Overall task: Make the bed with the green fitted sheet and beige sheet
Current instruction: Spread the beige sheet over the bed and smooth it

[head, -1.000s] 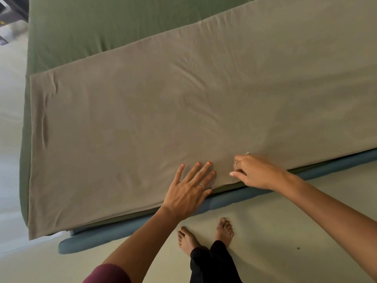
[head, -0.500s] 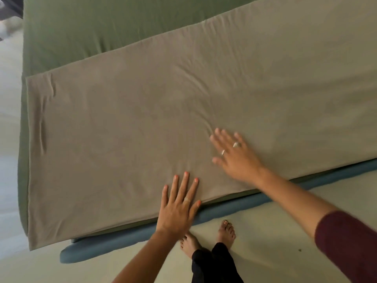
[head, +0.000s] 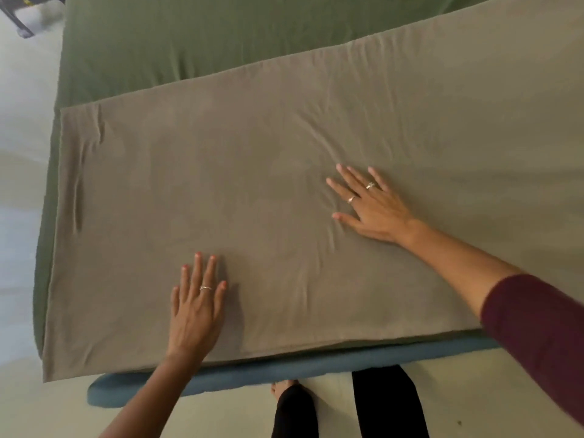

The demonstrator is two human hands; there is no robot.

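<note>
You are pressing both hands flat on the beige sheet point(head: 284, 184), which is lying folded across the middle of the frame over the green fitted sheet point(head: 196, 42) showing along the top and left. Your left hand point(head: 197, 306), fingers straight, is resting lower centre; your right hand point(head: 374, 207), fingers spread wide, is lying centre right, holding nothing.

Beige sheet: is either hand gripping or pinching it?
No. Left hand and right hand both lie flat, fingers straight, on the beige sheet.
</note>
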